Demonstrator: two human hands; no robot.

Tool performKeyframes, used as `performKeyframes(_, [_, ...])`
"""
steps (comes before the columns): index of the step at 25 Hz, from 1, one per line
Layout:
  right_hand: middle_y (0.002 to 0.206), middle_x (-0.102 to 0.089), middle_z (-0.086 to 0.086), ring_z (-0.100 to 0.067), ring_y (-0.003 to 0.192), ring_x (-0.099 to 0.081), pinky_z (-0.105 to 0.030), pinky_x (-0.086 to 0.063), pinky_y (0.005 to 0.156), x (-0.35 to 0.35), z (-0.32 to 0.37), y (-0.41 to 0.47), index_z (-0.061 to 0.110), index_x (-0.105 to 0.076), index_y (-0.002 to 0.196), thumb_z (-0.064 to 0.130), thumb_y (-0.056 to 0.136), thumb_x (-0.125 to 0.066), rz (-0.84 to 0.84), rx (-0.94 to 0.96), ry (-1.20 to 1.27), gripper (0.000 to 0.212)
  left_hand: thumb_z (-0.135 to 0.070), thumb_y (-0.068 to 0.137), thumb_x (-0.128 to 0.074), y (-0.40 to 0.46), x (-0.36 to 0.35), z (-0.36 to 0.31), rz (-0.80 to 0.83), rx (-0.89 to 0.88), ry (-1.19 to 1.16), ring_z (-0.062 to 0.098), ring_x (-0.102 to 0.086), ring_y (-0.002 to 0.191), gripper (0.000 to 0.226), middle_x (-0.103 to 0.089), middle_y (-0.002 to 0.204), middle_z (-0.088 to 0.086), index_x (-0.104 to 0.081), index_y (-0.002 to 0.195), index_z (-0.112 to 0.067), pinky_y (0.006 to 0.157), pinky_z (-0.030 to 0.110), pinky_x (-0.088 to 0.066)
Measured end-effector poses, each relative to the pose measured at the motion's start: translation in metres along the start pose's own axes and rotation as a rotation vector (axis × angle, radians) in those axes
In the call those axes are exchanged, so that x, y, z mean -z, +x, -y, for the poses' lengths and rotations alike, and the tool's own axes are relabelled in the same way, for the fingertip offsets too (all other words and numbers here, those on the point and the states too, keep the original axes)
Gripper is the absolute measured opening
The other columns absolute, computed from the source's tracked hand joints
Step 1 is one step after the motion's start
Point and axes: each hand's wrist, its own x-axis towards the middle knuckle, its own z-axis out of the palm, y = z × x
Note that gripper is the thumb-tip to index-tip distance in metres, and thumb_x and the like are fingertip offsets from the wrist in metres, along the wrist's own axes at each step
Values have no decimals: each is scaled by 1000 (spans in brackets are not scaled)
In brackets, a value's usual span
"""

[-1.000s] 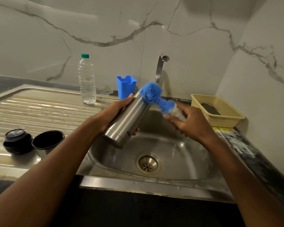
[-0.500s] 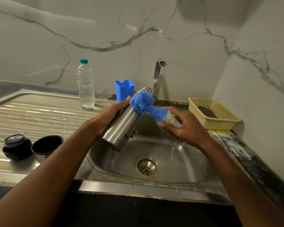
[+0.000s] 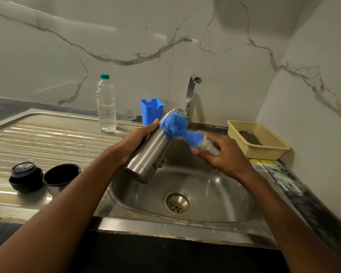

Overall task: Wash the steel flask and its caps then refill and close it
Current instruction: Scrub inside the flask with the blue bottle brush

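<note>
Flask [image 3: 152,152] gripped in left hand [image 3: 135,142]; right hand [image 3: 222,154] presses brush [image 3: 175,126] against it.

Silver flask [image 3: 152,152]; blue brush [image 3: 173,125]; beige basket [image 3: 258,140]; grey-veined white wall [image 3: 126,46].

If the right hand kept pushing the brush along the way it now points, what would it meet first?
Most likely the steel flask: the right hand aims the blue brush up-left, its head already against the flask's upper side, though depth is unclear.

No text you could read: only a dark, partly hidden mark low on the tilted cylindrical brushed-steel flask [image 3: 150,154], too cut off to make out.
</note>
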Motion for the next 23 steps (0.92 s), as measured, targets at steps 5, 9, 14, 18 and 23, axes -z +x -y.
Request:
performKeyframes(5, [70,-67,7,-5,55,-64,-19,-51,50,5,-1,0,41,-54,132,43,88,-74,-24,-33,13,49,-69,93,-52,1,0,1,30,-2,4,41,-71,86,79,-69,110,29,-46,136,-3,69,44,-62])
performKeyframes(9, [75,-68,4,-7,59,-66,-22,-54,51,2,2,-2,33,-59,139,41,88,-75,86,-46,42,54,-69,94,-49,3,2,2,15,-14,17,40,-71,83,79,-69,108,30,-47,136,-2,68,43,-63])
performKeyframes(14, [70,-65,13,2,55,-63,-11,-45,52,3,-1,3,35,-55,141,41,90,-74,-136,-43,-69,55,-66,94,-51,0,-1,0,49,3,-18,41,-71,84,78,-69,110,32,-47,136,-1,68,45,-62])
performKeyframes(18, [72,-65,7,-2,53,-62,-18,-49,48,5,9,-3,36,-54,137,40,88,-73,88,-62,49,53,-68,95,-50,0,0,1,31,-3,0,42,-71,84,79,-69,105,29,-48,135,0,69,45,-63])
performKeyframes(23, [69,-66,11,-3,54,-64,-19,-51,54,5,2,2,39,-56,136,42,91,-74,-133,-32,-104,49,-67,95,-51,-1,0,1,39,20,-20,41,-71,85,77,-69,110,31,-49,135,-2,69,46,-63])
